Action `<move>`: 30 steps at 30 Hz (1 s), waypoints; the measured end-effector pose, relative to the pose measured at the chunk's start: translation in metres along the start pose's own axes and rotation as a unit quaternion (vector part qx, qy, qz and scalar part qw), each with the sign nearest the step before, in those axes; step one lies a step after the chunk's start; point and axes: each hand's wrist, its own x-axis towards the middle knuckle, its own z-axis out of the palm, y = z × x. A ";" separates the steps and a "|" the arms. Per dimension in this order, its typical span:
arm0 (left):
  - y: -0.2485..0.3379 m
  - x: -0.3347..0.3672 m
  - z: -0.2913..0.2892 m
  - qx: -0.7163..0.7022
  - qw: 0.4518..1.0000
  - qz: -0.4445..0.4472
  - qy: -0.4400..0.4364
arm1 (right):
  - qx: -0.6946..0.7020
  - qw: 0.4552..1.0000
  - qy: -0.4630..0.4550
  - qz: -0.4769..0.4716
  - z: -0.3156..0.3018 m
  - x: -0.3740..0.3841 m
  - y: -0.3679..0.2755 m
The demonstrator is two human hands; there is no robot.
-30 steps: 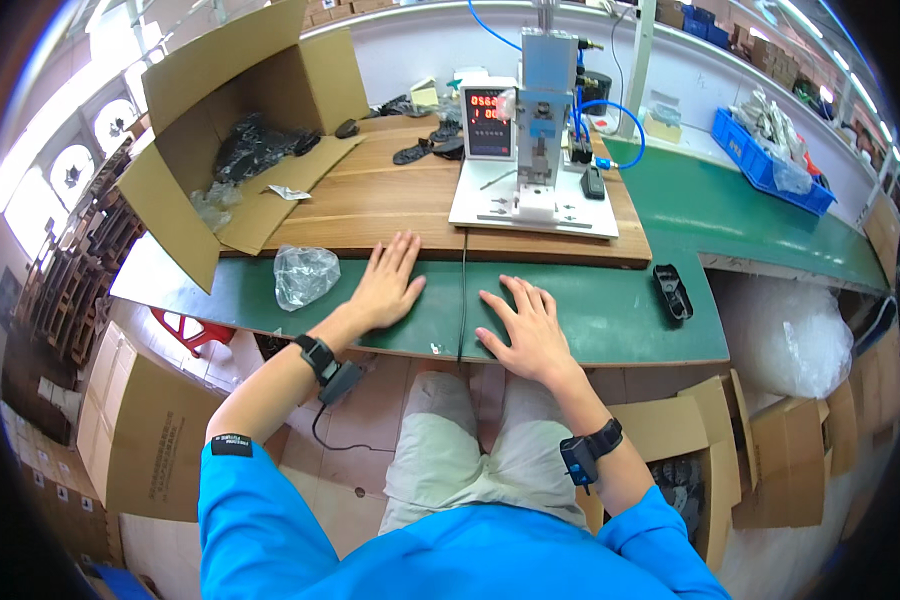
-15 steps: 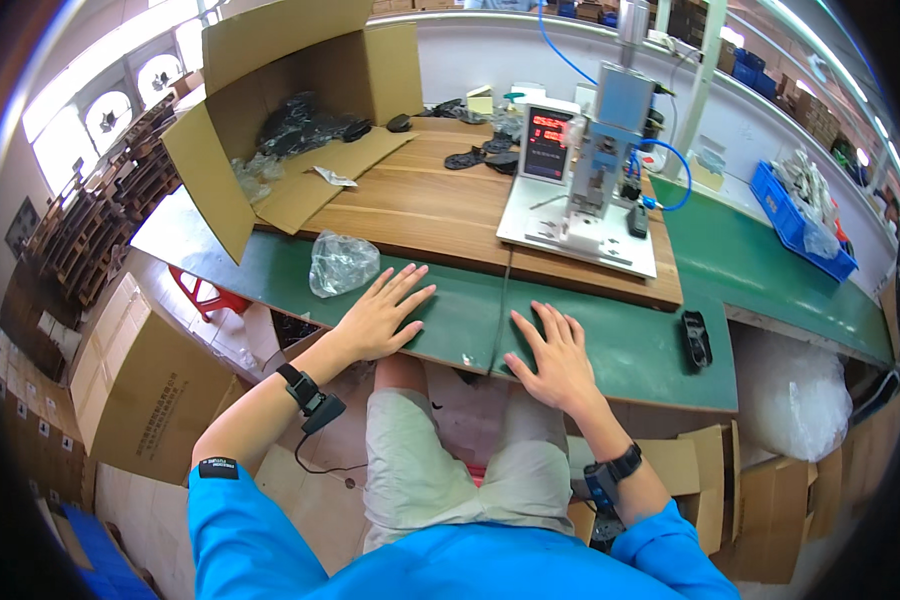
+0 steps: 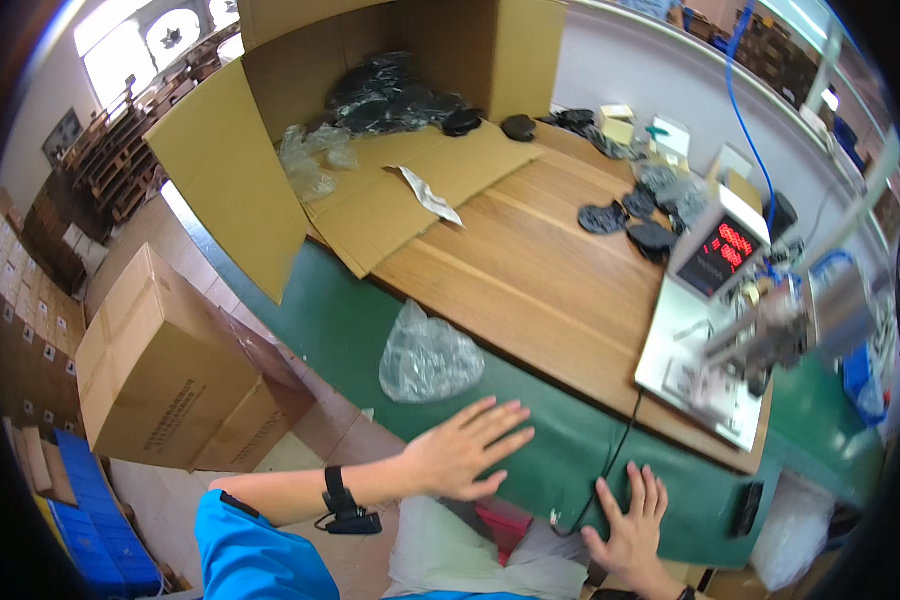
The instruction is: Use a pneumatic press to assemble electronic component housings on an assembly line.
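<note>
My left hand (image 3: pixel 470 452), fingers spread and holding nothing, is over the front edge of the green table (image 3: pixel 345 320). Just beyond it lies a crumpled clear plastic bag (image 3: pixel 428 358), apart from the fingers. My right hand (image 3: pixel 630 525) rests with fingers spread on the table's front edge, beside a thin black cable (image 3: pixel 618 450). To its right lies a small black plastic part (image 3: pixel 747 508). A press machine (image 3: pixel 770 335) with a red-lit display box (image 3: pixel 718 250) stands on a white base plate beyond my right hand.
A large open cardboard box (image 3: pixel 225 170) at the far left holds black pieces in plastic wrap (image 3: pixel 390 95). Several flat black pieces (image 3: pixel 602 218) lie on the wooden board (image 3: pixel 560 290). A closed carton (image 3: pixel 170 370) stands on the floor at left. A blue bin (image 3: pixel 860 385) is at right.
The view has swung left and tilted, so the open box is larger and the machine sits further right. Both hands stay spread at the table's front edge, with nothing taken up.
</note>
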 end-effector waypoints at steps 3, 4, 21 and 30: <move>0.000 -0.001 -0.001 -0.008 1.000 -0.011 -0.012 | -0.017 1.000 0.018 -0.008 -0.015 0.010 -0.013; 0.000 -0.001 0.000 -0.012 1.000 -0.018 -0.003 | -0.011 1.000 0.022 0.001 -0.028 0.018 -0.019; 0.159 -0.195 -0.033 -0.188 0.806 -0.553 0.092 | 0.116 0.977 0.046 0.174 -0.068 -0.019 0.056; 0.278 -0.276 -0.071 -0.273 0.641 -0.672 -0.252 | 0.199 0.856 -0.128 0.460 -0.076 -0.255 0.079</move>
